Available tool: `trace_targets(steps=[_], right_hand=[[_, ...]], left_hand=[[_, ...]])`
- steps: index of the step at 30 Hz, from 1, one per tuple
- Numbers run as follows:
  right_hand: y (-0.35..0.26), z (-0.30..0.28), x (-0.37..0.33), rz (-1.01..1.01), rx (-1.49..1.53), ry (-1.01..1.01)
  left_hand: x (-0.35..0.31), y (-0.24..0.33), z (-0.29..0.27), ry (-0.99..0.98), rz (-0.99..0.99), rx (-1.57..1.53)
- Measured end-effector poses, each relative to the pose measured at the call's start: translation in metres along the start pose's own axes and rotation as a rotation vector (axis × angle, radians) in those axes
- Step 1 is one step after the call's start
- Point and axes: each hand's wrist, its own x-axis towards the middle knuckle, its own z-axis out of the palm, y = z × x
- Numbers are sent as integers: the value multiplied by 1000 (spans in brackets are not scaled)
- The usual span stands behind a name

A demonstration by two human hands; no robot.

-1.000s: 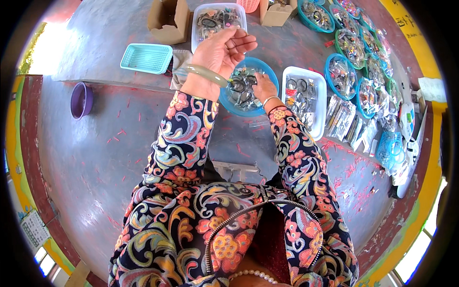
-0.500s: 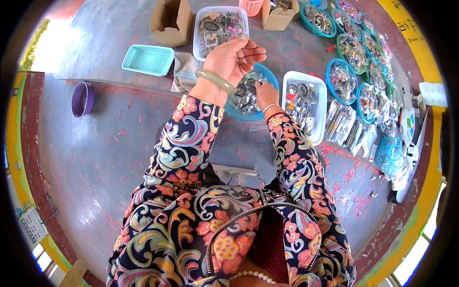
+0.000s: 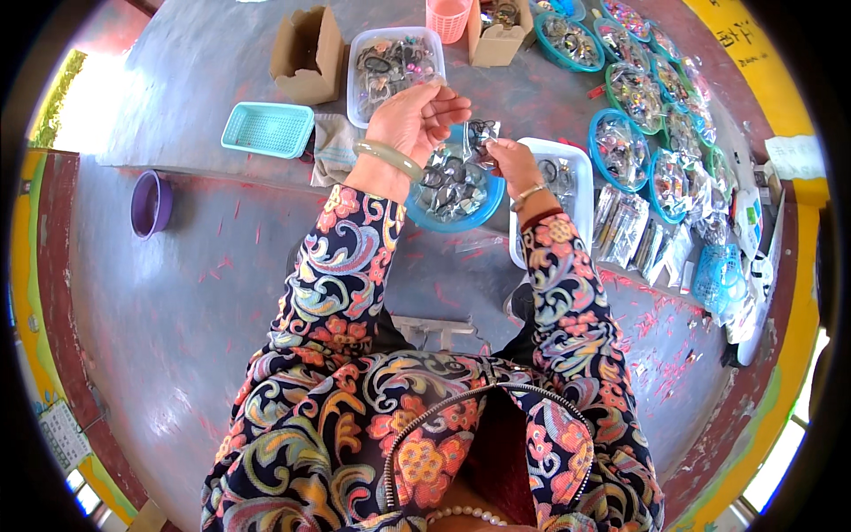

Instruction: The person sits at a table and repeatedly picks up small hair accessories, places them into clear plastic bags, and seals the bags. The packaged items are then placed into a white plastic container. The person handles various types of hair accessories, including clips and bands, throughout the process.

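My right hand [image 3: 516, 166] pinches a small clear plastic bag [image 3: 480, 137] with a dark looped item inside, probably a hair tie. The bag hangs over the far right side of a round blue basin [image 3: 456, 227], in which several similar small bags [image 3: 450, 182] with dark loops lie. To the left, my left hand [image 3: 409, 126], wearing a pale bangle, is raised beside the basin. Its fingers are loosely bent and apart, and I see nothing in them. Under my right wrist a white tray [image 3: 581, 191] holds more bagged dark items, partly covered by the hand.
Beyond my left hand stands another white tray [image 3: 353, 106] of bagged items, next to a cardboard box [image 3: 306, 58]. A turquoise basket [image 3: 266, 130], a grey cloth [image 3: 335, 155] and a purple tub [image 3: 151, 204] are at left. Several filled round baskets [image 3: 618, 151] crowd the right.
My right hand has lifted up and right out of the basin with the small bag in its fingers. The left hand stays raised in nearly the same pose; the view has shifted slightly.
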Motion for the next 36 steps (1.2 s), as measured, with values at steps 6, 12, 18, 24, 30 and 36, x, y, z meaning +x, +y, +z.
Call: trace_targets(steps=[6, 12, 18, 24, 30, 36], right_hand=[[-58, -19, -77, -45, 358, -137], [-65, -14, -108, -254, 430, 146], [-73, -2, -116, -292, 282, 159], [-79, -12, -117, -204, 413, 53], [-72, -18, -108, -152, 491, -12], [-71, -13, -107, -138, 536, 59]], left_hand=[[-4, -9, 7, 51, -52, 294], [-12, -34, 32, -158, -256, 630], [-8, -45, 30, -134, -225, 579], [-5, -47, 27, -168, -181, 600], [-4, -49, 26, -226, -236, 663], [-3, -52, 21, -208, -233, 554]])
